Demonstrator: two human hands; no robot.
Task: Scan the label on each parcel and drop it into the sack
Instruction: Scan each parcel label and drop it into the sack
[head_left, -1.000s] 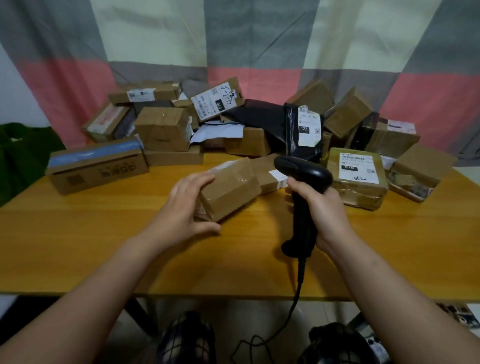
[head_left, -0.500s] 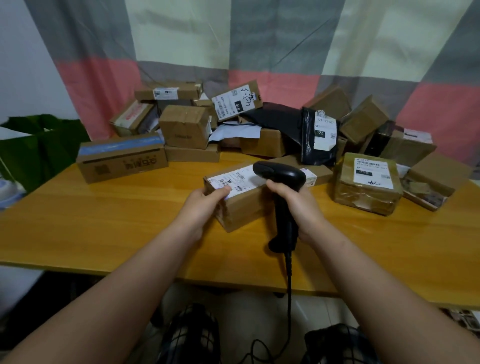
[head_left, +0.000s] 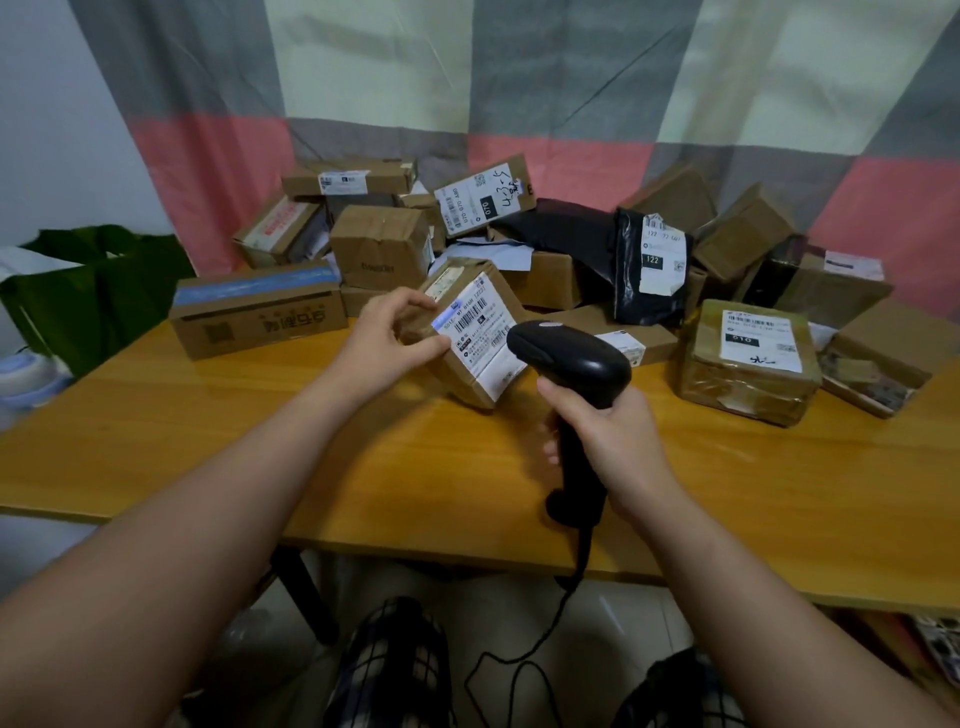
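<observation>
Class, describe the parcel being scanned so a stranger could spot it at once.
On the wooden table, in front of the heap of parcels by the checked curtain, the left hand grips a small, tilted brown box beside the black scanner in the right hand. It alone is held, white barcode label facing the scanner.

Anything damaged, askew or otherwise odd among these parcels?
The far-right box on the table has a ragged, torn-looking front face. The heap behind is jumbled, with several boxes tilted. The parcel in the left hand is held tilted, seemingly on purpose, facing the scanner.
</observation>
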